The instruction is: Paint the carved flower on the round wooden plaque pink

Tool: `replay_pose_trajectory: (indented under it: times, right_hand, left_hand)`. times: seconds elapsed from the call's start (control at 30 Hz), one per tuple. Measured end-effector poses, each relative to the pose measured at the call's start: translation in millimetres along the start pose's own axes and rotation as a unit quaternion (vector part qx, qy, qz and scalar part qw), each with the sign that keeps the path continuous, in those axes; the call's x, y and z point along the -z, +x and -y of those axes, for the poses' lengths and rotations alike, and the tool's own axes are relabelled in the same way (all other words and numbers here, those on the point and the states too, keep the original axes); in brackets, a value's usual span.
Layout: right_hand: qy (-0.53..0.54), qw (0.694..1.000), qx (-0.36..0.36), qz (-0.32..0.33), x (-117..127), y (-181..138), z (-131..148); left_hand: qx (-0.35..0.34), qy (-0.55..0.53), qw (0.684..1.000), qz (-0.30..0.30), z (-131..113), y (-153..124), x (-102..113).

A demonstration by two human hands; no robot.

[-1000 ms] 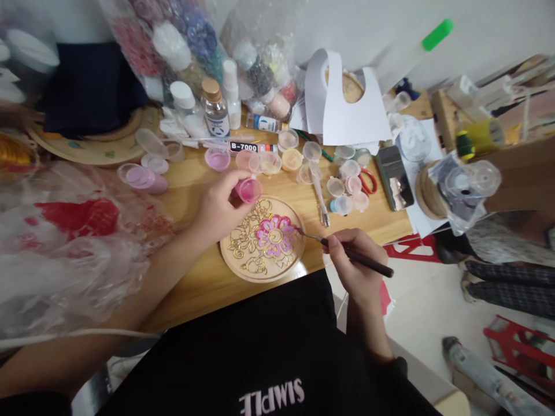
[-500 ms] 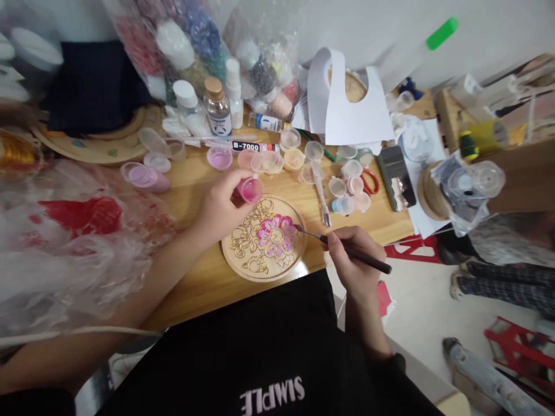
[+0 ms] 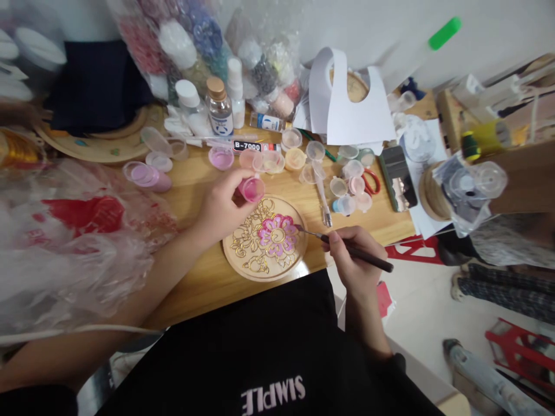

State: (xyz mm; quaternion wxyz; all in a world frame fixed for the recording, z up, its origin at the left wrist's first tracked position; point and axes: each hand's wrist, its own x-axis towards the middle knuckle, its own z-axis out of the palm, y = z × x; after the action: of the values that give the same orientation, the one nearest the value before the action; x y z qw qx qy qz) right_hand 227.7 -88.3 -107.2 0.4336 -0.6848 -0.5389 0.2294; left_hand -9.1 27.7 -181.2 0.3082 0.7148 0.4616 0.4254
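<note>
My left hand (image 3: 223, 203) is closed around a small plastic cup of pink paint (image 3: 252, 189), tilted over the far edge of a round wooden plaque (image 3: 243, 270). Gold wire outlines on the plaque form a flower (image 3: 277, 236) with leaves and curls. Pink and lilac colour fills the petals; the leaf and curl shapes around them are bare wood. In my right hand (image 3: 353, 254) is a dark-handled tool (image 3: 368, 258) with a thin metal neck, gripped like a pen. Its tip is at the flower's right petals; whether it touches them I cannot tell.
Behind the plaque stand open cups of colour (image 3: 221, 157), a B-7000 glue tube (image 3: 255, 147) and a corked bottle (image 3: 219, 107). To the right are more small cups (image 3: 353, 169), red-handled scissors (image 3: 372, 182) and a phone (image 3: 398, 178). Crumpled plastic (image 3: 87, 254) covers the left side.
Almost nothing differs. The whole view has shifted very slightly; both hands keep their holds and their places relative to the plaque.
</note>
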Motion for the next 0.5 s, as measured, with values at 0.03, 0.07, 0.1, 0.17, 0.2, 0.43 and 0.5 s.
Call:
replay_pose_trajectory:
  times: [0.03, 0.07, 0.1, 0.17, 0.2, 0.43, 0.5]
  right_hand:
    - [0.001, 1.0, -0.002, -0.002, -0.6, 0.1, 0.4]
    - [0.004, 1.0, -0.003, -0.003, -1.0, 0.2, 0.6]
    - [0.007, 1.0, -0.005, -0.005, -1.3, 0.2, 0.6]
    - [0.01, 1.0, -0.006, -0.007, -1.1, 0.0, -0.2]
    - [0.009, 1.0, -0.006, -0.009, -0.6, -0.3, -1.2]
    - [0.001, 1.0, -0.011, -0.015, 3.1, -3.0, -9.1]
    - [0.004, 1.0, -0.004, -0.014, 3.0, -3.0, -8.8]
  left_hand:
    - [0.003, 0.003, 1.0, 0.001, -0.2, 0.1, 0.1]
    - [0.007, 0.006, 1.0, 0.002, -0.4, 0.2, 0.2]
    - [0.01, 0.007, 1.0, 0.003, -0.6, 0.3, 0.3]
    - [0.014, 0.005, 1.0, 0.002, -0.5, 0.4, 0.4]
    - [0.013, 0.005, 1.0, 0.002, -0.5, 0.3, 0.3]
    - [0.027, 0.031, 0.999, 0.011, -6.1, -0.2, 1.1]
    - [0.032, 0.038, 0.999, 0.016, -7.7, 0.1, 1.5]
